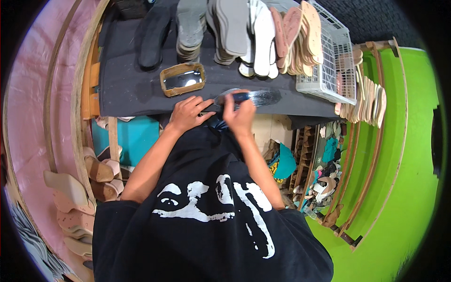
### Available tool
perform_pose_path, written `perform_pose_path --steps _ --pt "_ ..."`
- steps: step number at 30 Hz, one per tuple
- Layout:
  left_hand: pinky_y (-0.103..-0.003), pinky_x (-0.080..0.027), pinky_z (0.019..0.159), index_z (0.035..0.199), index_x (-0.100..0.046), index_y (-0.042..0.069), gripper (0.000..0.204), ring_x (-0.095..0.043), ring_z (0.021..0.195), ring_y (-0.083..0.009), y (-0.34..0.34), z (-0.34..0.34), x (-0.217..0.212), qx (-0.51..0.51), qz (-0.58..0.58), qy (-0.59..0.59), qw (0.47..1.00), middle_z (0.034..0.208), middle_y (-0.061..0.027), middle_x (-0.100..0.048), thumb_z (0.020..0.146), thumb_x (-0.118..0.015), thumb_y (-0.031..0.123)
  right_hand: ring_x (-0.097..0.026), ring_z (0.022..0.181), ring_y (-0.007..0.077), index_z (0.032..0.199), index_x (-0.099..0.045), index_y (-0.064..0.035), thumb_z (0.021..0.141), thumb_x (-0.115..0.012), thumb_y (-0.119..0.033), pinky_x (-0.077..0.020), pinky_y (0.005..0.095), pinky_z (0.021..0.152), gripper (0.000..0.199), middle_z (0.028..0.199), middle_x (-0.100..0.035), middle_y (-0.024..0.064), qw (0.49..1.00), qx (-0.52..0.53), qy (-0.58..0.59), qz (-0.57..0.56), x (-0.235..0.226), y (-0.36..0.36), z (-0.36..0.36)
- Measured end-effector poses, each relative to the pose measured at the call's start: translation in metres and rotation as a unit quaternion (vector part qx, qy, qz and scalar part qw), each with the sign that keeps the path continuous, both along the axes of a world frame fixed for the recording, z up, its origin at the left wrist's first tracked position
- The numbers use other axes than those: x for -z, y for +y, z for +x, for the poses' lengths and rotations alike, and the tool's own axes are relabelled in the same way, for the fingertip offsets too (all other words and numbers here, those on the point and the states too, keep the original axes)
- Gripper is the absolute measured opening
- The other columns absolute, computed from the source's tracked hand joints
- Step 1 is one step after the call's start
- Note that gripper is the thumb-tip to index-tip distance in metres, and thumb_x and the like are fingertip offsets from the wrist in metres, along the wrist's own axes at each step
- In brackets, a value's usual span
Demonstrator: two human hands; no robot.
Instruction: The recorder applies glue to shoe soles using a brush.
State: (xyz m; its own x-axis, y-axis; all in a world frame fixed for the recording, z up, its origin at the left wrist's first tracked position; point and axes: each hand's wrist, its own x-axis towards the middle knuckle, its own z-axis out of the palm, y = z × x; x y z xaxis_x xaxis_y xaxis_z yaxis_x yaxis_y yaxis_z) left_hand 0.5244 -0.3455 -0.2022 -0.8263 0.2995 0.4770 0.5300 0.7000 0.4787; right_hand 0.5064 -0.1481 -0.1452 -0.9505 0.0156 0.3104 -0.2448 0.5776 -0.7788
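Note:
My right hand [240, 115] is closed around what looks like a dark-handled brush [241, 97], blurred by motion. Beside it, glossy pale streaks of wet glue or paste [265, 97] cover a dark surface near the table's front edge. My left hand [191, 114] lies with fingers stretched on a dark, flat piece by the same edge, just left of the right hand. The piece's outline is hard to make out against the black cloth. Behind my left hand sits a brown-rimmed rectangular tray [163, 86] with a shiny dark inside.
Stacks of grey insoles [233, 28], white insoles [263, 40] and pinkish insoles [310, 37] line the table's back, with black insoles [154, 37] at left. A white plastic crate [329, 84] stands right. Wooden racks [376, 155] hold more insoles on both sides.

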Motion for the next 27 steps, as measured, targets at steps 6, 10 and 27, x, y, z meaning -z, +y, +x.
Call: perform_pose_path --steps 6,10,27 --pt "-0.037 -0.056 0.066 0.117 -0.080 0.017 0.042 -0.064 0.074 -0.0222 -0.004 0.004 -0.005 -0.012 0.013 -0.022 1.000 0.083 -0.0013 -0.062 0.081 -0.090 0.036 -0.073 0.072 0.0222 0.105 -0.068 0.0005 0.098 -0.079 -0.013 -0.0573 0.0349 0.066 0.019 0.088 -0.073 0.0133 0.991 0.126 0.019 -0.033 0.014 0.068 -0.012" --pt "-0.037 -0.055 0.066 0.119 -0.081 0.017 0.043 -0.063 0.073 -0.0216 -0.002 0.001 -0.004 0.000 0.017 -0.019 1.000 0.082 -0.0013 -0.061 0.081 -0.091 0.035 -0.072 0.077 0.0202 0.110 -0.066 0.0033 0.102 -0.075 -0.008 -0.0576 0.0351 0.067 0.017 0.090 -0.073 0.0130 0.976 0.216 0.027 -0.010 0.002 0.144 -0.035" --pt "-0.037 -0.053 0.065 0.115 -0.080 0.012 0.041 -0.063 0.072 -0.0227 -0.001 0.002 -0.002 -0.001 0.029 -0.017 0.999 0.080 -0.0033 -0.060 0.082 -0.092 0.033 -0.070 0.072 0.0183 0.105 -0.068 0.0003 0.100 -0.076 -0.008 -0.0575 0.0330 0.066 0.012 0.086 -0.073 0.0116 0.991 0.128 0.026 -0.005 0.003 0.128 -0.025"
